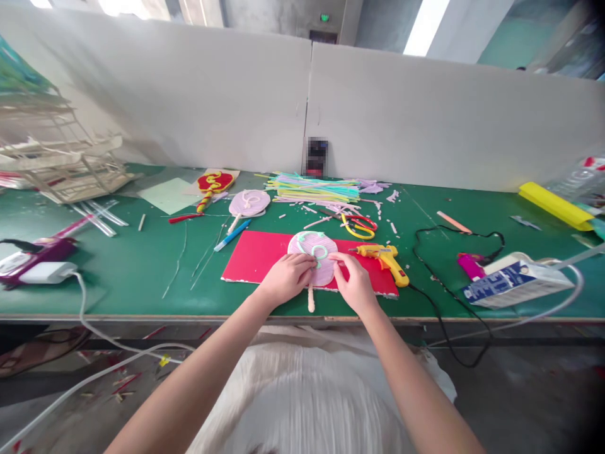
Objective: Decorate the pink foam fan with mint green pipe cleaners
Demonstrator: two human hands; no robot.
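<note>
A round lavender fan [326, 275] with mint-green curled trim and a short pale handle lies on a red board [258, 255]. It looks made of fuzzy pipe cleaners. My left hand [288, 277] rests over its lower left, fingers together and pressing near the green curl. At the right edge, my right hand [352, 280] grips the fan with bent fingers; the thumb is partly hidden. Just right of that hand, a yellow hot glue gun [385, 260] lies on the board, its nozzle toward the fan.
Behind the board lie pastel pipe cleaners [312, 188], red-and-yellow scissors [362, 227] and small offcuts. Left are another lavender fan [250, 203], a red-yellow fan [215, 183] and a blue pen [232, 235]. A blue-white carton [515, 284] and black cord stand right. A white partition [425, 120] rises behind.
</note>
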